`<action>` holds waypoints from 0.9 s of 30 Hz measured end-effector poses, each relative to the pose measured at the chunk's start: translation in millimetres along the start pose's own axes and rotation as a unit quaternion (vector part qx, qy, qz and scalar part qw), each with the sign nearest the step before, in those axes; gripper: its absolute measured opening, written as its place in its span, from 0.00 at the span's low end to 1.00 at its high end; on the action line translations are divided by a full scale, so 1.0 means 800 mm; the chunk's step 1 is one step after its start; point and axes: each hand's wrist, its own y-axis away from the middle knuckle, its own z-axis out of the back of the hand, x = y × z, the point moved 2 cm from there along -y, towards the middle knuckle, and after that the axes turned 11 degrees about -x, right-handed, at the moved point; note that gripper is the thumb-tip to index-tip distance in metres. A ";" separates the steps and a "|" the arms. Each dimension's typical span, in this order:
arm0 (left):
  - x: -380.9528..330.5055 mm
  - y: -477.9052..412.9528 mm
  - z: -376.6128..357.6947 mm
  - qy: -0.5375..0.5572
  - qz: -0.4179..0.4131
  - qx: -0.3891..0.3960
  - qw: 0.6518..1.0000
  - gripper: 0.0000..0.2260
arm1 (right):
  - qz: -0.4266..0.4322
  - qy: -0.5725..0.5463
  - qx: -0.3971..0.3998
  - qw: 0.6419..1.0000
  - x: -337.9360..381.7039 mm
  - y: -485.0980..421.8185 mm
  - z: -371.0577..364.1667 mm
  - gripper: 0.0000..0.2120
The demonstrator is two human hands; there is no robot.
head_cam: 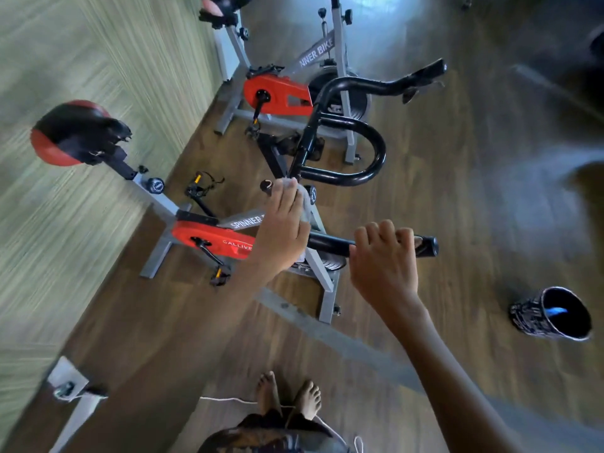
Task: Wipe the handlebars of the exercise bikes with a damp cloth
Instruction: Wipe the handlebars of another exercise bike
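**Cloth pressed on the near bike's handlebar**

The cloth, pale and crumpled, is pressed against the black handlebar under the left hand at the centre of the frame. The fingers are laid fairly straight over it; the thumb is hidden, so a wrap round the bar cannot be confirmed. The right hand is clenched round the same handlebar's straight grip, just right of centre, with the bar's end left showing beyond the knuckles. The handlebar belongs to the near bike, whose red chain guard and red-and-black saddle are seen toward the left. A second bike is stood behind it, in the upper centre. A dark cup is set on the wooden floor at the lower right, well apart from the bikes. Bare feet are seen at the bottom centre.
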 end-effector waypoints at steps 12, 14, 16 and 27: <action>0.026 -0.007 0.007 -0.025 -0.103 -0.050 0.993 0.25 | -0.053 -0.038 -0.019 0.998 0.005 0.006 -0.003 0.10; 0.018 -0.008 0.003 0.010 -0.081 -0.081 0.993 0.24 | -0.055 -0.027 -0.009 0.998 -0.001 0.005 -0.001 0.12; 0.012 0.009 -0.008 0.038 -0.044 -0.102 0.993 0.24 | -0.057 0.009 0.006 0.998 -0.011 0.000 0.002 0.16; 0.020 -0.039 0.002 0.058 -0.018 -0.004 0.998 0.27 | -0.065 0.061 0.066 0.994 -0.004 -0.001 -0.001 0.19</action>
